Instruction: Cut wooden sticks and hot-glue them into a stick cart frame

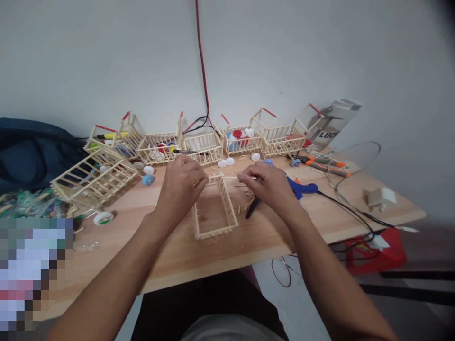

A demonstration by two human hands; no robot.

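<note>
A small open frame of thin wooden sticks (227, 203) lies on the table in front of me. My left hand (183, 180) is closed in a pinch at its far left corner, and the fingertips hide that corner. Between the thumb and finger of my right hand (272, 184) is a thin wooden stick (231, 177), which reaches left to the frame's far right corner. Whether the stick touches the frame I cannot tell. Just beyond my right hand lies a blue glue gun (302, 187), its dark nozzle showing below the hand.
Several stick-built carts (202, 148) with red handles line the wall. Another stick basket (95, 177) stands at the left. Bottle-cap wheels (148, 170) and stick scraps are scattered about. Orange-handled pliers (325, 165), cables and a white adapter (381, 198) lie on the right.
</note>
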